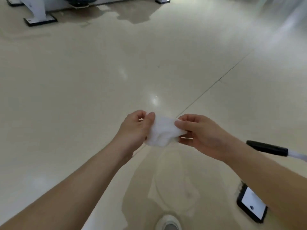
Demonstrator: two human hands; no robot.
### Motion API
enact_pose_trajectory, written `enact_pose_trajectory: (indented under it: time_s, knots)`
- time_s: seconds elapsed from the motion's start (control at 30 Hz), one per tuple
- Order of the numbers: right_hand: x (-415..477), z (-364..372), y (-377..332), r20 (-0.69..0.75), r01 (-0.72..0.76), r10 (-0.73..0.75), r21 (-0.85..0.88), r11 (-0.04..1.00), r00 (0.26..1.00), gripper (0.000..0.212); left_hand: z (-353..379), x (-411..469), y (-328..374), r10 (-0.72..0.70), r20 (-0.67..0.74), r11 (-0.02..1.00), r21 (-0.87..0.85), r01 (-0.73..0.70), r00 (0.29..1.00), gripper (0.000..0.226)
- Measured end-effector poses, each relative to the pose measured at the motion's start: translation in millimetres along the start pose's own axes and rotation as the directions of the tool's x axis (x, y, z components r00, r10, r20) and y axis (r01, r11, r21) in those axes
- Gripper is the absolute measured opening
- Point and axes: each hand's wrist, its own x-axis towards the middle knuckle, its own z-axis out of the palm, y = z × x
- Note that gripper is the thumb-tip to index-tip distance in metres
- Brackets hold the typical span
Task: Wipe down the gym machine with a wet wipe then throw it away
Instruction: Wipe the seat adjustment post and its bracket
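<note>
the wet wipe (162,131) is white, soft and crumpled, bunched into a loose wad. it hangs in the air just below centre, toward 6 o'clock, pinched at its ends by the left hand (134,128) and the right hand (204,135). the gym machine (38,12), a white frame on black feet, stands at 11 o'clock, well apart.

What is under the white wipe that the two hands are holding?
Only the glossy beige floor, crossed by a thin dark seam. The wipe hangs in the air, pinched by the left hand and the right hand. The floor patch directly below it is covered.
</note>
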Motion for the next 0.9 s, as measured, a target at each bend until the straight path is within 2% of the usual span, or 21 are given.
enact_pose_trajectory:
  time_s: [0.07,0.1,0.27,0.37,0.5,0.57,0.63,0.67,0.73,0.83,0.9]
  knots:
    - [19.4,2.9,-0.5,-0.132,-0.013,0.040,0.197,0.980,0.990,0.009,8.4,30.6,21.6,-0.021,-0.062,0.998,0.063,0.025,0.998,0.021]
    - [27.6,3.9,-2.6,-0.208,-0.007,0.059,0.244,0.970,0.976,0.010,13.7,45.1,32.4,-0.028,-0.070,0.994,0.100,0.035,0.997,0.019]
    - [69.5,-5.4,-28.5,-0.477,0.081,0.064,0.278,0.957,0.877,0.008,30.4,103.0,73.5,-0.007,0.001,0.954,0.301,0.006,1.000,0.020]
    - [94.5,-15.2,-58.3,-0.471,0.097,0.082,0.343,0.935,0.878,0.012,26.2,134.4,90.6,-0.019,0.083,0.940,0.341,-0.010,0.996,0.023]
    - [124.5,-34.4,-88.3,-0.363,0.083,0.089,0.431,0.898,0.927,0.011,15.5,186.5,107.6,-0.090,0.291,0.934,0.356,-0.020,0.952,0.039]
    - [141.1,-45.9,-102.4,-0.343,0.068,0.067,0.365,0.928,0.937,0.012,12.0,217.2,114.8,-0.138,0.364,0.932,0.362,-0.004,0.921,0.044]
    - [154.0,-57.7,-118.9,-0.333,0.053,0.027,0.228,0.972,0.943,0.012,12.8,246.1,125.2,-0.164,0.431,0.925,0.379,-0.013,0.888,0.073]
    - [157.8,-64.7,-129.9,-0.321,0.042,0.008,0.148,0.988,0.947,0.012,15.2,258.1,131.8,-0.175,0.481,0.927,0.375,-0.021,0.859,0.085]
    - [162.0,-81.2,-158.1,-0.285,0.023,-0.015,0.025,0.999,0.958,0.011,23.2,280.3,146.4,-0.201,0.612,0.947,0.321,-0.007,0.765,0.086]
    - [161.3,-114.6,-195.2,-0.342,0.000,-0.010,-0.030,1.000,0.940,0.009,55.0,312.9,168.0,-0.271,0.767,0.957,0.279,0.078,0.582,0.051]
    - [158.7,-140.8,-206.9,-0.451,-0.007,-0.002,-0.017,1.000,0.892,0.008,93.9,333.8,178.9,-0.278,0.816,0.956,0.288,0.061,0.507,0.024]
